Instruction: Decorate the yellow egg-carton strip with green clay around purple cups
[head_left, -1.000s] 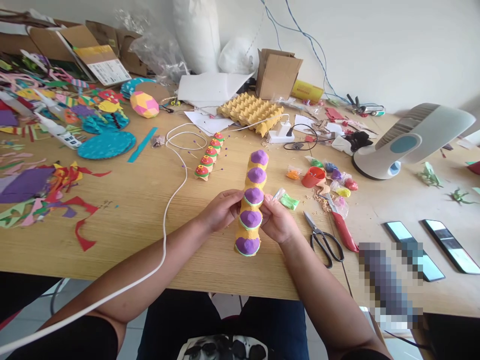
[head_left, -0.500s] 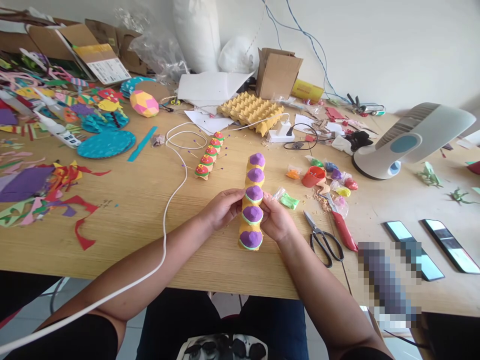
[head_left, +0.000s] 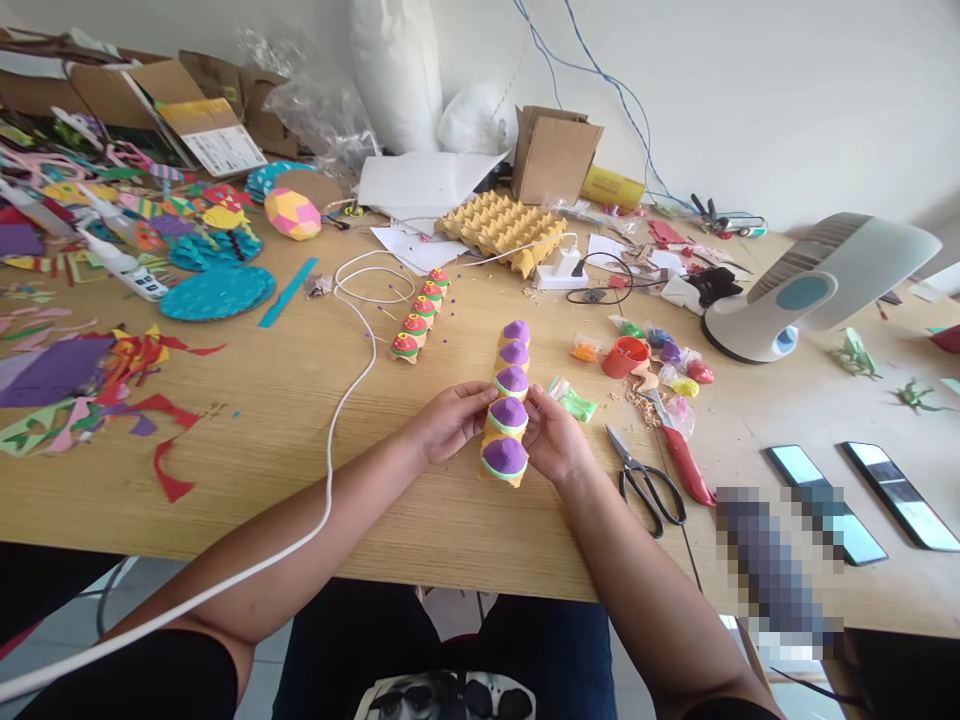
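Note:
Both hands grip a yellow egg-carton strip [head_left: 510,400] whose several bumps are capped with purple clay rimmed in green. My left hand [head_left: 448,418] pinches its left side and my right hand [head_left: 553,438] pinches its right side, near the middle. The strip lies lengthwise away from me, low over the wooden table [head_left: 300,470]. A smaller egg-carton strip [head_left: 420,312] with red and green caps lies further back to the left. A green clay piece in plastic [head_left: 576,402] lies just right of my right hand.
Black-handled scissors [head_left: 651,484] and a red-handled cutter [head_left: 682,458] lie to the right, with clay lumps and an orange cup [head_left: 627,354]. A white cable [head_left: 341,400] runs down the left. A fan [head_left: 817,285], two phones [head_left: 825,505], a yellow egg tray [head_left: 501,224] and paper scraps [head_left: 82,370] surround.
The purple-capped strip has tipped down and away from me, its near end dropping toward the table; both hands kept their grip and shifted slightly.

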